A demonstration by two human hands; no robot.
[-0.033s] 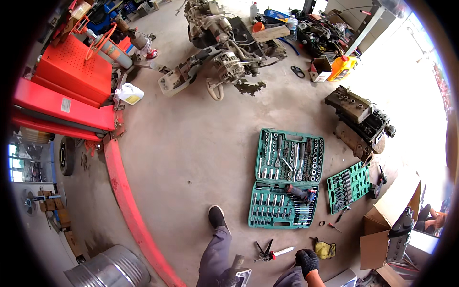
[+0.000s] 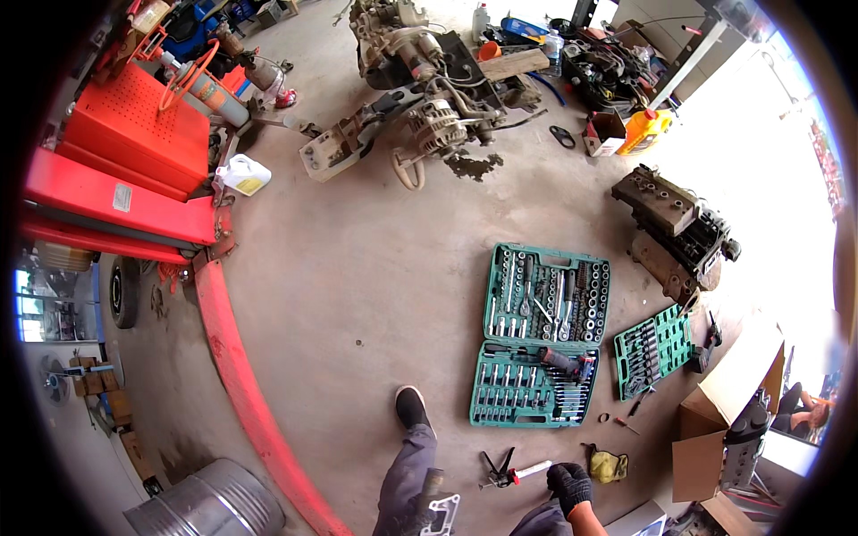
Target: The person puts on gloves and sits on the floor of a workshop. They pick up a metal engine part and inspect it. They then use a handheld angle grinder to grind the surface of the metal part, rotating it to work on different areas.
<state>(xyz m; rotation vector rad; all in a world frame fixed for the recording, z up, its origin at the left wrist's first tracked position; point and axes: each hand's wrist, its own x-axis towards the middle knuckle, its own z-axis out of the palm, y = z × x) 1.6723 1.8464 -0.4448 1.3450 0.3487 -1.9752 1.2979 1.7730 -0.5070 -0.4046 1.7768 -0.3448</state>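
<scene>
My right hand [image 2: 570, 487], in a black knit glove, is low in the picture with its fingers curled closed; what they hold, if anything, is hidden. Beside it on the floor lies a caulking gun [image 2: 513, 476] with a white tube, whose tip meets the hand's outline. A yellow and dark cloth or glove [image 2: 609, 465] lies just to the hand's right. Above my lap, at the lower edge, a metal pipe fitting with an open flange [image 2: 441, 515] sticks up; what supports it cannot be seen. My left hand is out of view.
Ahead lie a green socket set case [image 2: 478, 384] and a smaller green tool case [image 2: 672, 332]. Engine parts [image 2: 657, 198] and a greasy engine assembly [image 2: 438, 125] sit farther off. A cardboard box [image 2: 697, 469] stands right; a red lift beam [image 2: 241, 393] curves along the left.
The flanged metal fitting has risen and shows more of its open face. My right hand has shifted slightly left, toward the caulking gun's tip. The whole view has shifted a little.
</scene>
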